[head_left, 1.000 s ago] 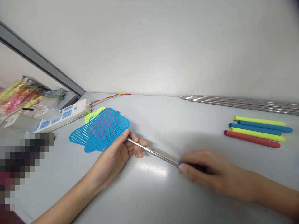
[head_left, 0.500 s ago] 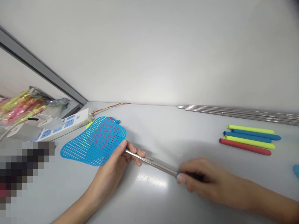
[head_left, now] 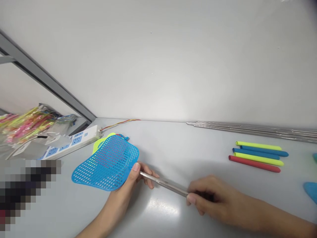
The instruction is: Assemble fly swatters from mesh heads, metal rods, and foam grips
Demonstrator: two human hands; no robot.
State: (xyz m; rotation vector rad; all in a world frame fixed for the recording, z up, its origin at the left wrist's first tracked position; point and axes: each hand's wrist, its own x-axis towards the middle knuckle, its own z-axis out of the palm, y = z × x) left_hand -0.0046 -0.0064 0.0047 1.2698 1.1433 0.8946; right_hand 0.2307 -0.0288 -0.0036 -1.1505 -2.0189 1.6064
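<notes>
My left hand [head_left: 128, 183] is shut on the neck of a blue plastic fly swatter, where its mesh head [head_left: 106, 163] meets a thin steel rod handle [head_left: 164, 182]. My right hand [head_left: 210, 198] pinches the rod's far end, and its fingers hide the tip. The swatter head is held just above the pale grey tabletop [head_left: 158, 211]. Behind it, a yellow-green swatter head [head_left: 99, 144] lies partly covered, with a bit of red and blue showing at its far edge.
Several steel rods [head_left: 252, 130] lie along the back edge. Several coloured foam tubes [head_left: 257, 155] lie at right. A white power strip [head_left: 71, 144] with a wire [head_left: 121, 123] sits back left beside bagged colourful swatters [head_left: 27, 124]. A blue item [head_left: 310, 191] shows at the right edge.
The swatter head has swung slightly while both hands stay on the rod. The whole scene has slid lower in the view, and a blue item has come in at the right edge.
</notes>
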